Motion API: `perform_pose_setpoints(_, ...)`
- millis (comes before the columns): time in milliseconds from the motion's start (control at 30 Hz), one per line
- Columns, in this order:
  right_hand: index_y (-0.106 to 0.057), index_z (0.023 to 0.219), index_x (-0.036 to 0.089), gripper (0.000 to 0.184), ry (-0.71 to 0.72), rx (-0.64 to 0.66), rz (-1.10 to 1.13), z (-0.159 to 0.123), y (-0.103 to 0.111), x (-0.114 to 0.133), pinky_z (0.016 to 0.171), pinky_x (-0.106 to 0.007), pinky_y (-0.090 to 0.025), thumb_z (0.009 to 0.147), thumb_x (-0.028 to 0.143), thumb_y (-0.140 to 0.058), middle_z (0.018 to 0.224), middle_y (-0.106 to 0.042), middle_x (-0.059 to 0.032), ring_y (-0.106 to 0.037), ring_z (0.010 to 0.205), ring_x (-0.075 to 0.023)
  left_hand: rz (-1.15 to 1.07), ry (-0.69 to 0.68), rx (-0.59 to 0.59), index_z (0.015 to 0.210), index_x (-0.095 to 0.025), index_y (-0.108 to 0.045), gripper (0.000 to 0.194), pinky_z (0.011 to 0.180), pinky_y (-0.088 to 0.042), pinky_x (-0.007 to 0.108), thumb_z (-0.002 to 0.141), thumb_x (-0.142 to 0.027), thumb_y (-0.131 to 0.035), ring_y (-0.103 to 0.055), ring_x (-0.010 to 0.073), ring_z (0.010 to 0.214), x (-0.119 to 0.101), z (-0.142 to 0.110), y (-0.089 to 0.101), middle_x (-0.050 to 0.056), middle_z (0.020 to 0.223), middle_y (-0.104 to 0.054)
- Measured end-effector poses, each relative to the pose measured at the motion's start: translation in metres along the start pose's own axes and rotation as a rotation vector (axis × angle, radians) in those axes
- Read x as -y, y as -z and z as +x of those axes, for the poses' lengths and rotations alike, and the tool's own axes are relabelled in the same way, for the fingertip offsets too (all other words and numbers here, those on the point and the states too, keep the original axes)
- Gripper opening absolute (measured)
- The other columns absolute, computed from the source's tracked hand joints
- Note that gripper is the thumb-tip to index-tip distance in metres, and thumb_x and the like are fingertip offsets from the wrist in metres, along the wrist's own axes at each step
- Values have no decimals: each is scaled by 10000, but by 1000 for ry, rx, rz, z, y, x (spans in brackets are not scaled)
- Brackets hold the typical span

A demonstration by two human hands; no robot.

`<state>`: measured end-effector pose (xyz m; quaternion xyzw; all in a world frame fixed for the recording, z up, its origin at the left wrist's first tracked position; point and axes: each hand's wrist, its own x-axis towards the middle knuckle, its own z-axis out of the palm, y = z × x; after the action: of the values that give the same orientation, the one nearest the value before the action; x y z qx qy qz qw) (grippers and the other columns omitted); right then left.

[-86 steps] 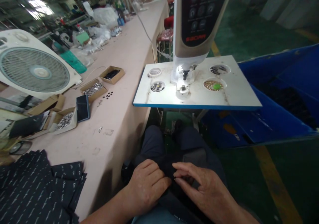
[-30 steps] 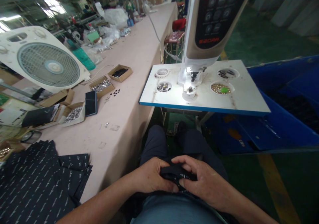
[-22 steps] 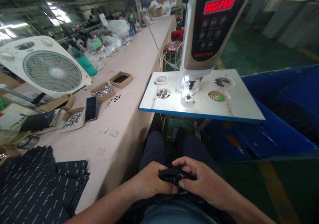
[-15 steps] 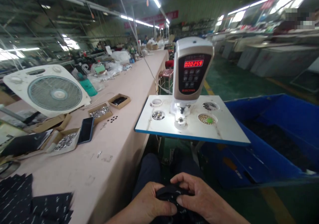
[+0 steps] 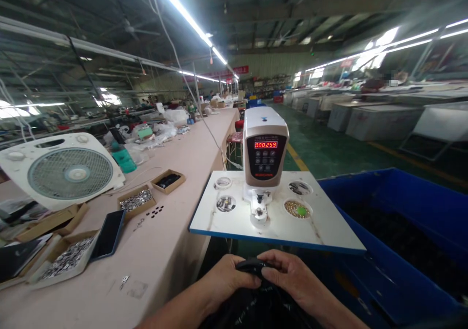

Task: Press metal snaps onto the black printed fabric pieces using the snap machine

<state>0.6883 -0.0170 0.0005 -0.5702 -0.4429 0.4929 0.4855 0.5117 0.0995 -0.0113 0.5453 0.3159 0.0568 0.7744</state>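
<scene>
Low in front of me, my left hand [image 5: 227, 276] and my right hand [image 5: 287, 276] both grip a black cloth [image 5: 252, 305] with small white marks. Its folded upper edge is pinched between thumbs and fingers, and the rest hangs down toward my lap. Just beyond my hands is a white board with a blue edge [image 5: 212, 230]. On it stands a white and bronze fastener press [image 5: 265, 153], whose red display reads 000259. The press head and its lower die [image 5: 259, 214] are lit, and my hands are apart from them.
Round wells in the board hold small metal parts [image 5: 226, 203] and brass-coloured pieces [image 5: 298, 209]. On the left table are a box fan [image 5: 76, 168], a phone [image 5: 108, 234] and cardboard boxes of metal fasteners [image 5: 69, 258]. A blue bin [image 5: 383, 183] stands at the right.
My view has tilted upward, so the press and table sit lower in it. Both hands keep hold of the black cloth, and more of it shows hanging below them.
</scene>
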Motion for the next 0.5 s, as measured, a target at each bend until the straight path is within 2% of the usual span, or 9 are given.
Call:
perform_pose_setpoints(167, -746, 1044, 148, 480, -32, -33, 7, 27, 19, 1, 813, -353, -523, 801, 562, -745, 942, -789, -64, -717, 860, -229, -64, 20, 28, 850, -84, -754, 402, 632, -406, 263, 552, -318, -888, -546, 119, 564, -13, 25, 0, 36, 692, -680)
perform_pose_setpoints(267, -756, 992, 142, 469, -79, -7, -33, 41, 28, -10, 796, -353, -525, 791, 566, -735, 890, -788, -56, -715, 827, -228, -129, 34, 11, 862, -82, -765, 429, 656, -446, 276, 513, -297, -890, -597, 144, 602, -6, 28, -2, 61, 744, -714)
perform_pose_setpoints(400, -765, 865, 184, 304, -71, 45, -390, 57, 32, -30, 773, -365, -521, 812, 470, -678, 821, -786, -29, -713, 803, -248, -186, 147, -41, 771, -118, -777, 438, 695, -482, 315, 380, -275, -898, -603, 165, 625, 35, 22, -1, 42, 738, -716)
perform_pose_setpoints(500, -763, 836, 226, 199, -24, -12, -663, 71, 26, -38, 782, -414, -526, 799, 385, -650, 805, -786, -32, -720, 799, -292, -221, 141, -11, 780, -167, -797, 502, 853, -498, 373, 307, -284, -918, -598, 166, 683, 72, 22, 8, 23, 818, -732)
